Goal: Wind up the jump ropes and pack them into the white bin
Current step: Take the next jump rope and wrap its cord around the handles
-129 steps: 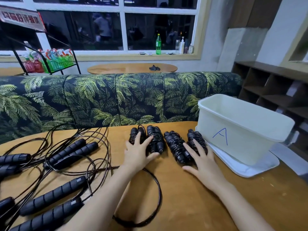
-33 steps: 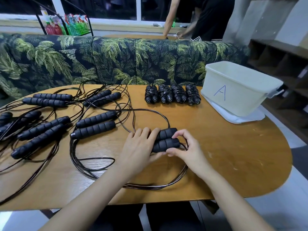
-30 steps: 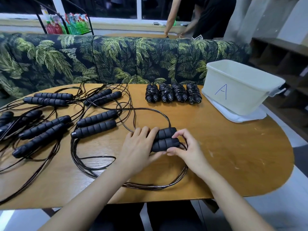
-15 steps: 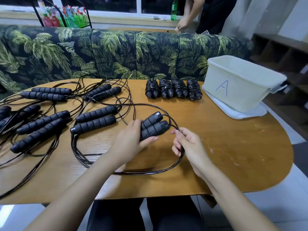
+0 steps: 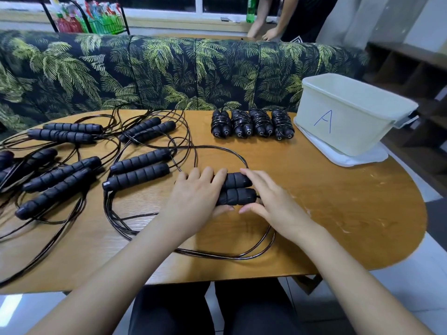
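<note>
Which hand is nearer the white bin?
Right. The right hand holds the handle pair at its bin-side end, while the left hand holds the same handles farther left, away from the white bin.

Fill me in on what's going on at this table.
A person is bundling jump ropes. Both the left hand and right hand hold a pair of handles together, its cord looped loose on the table. Four wound bundles sit beside the white bin; several unwound ropes lie to the left.
</note>
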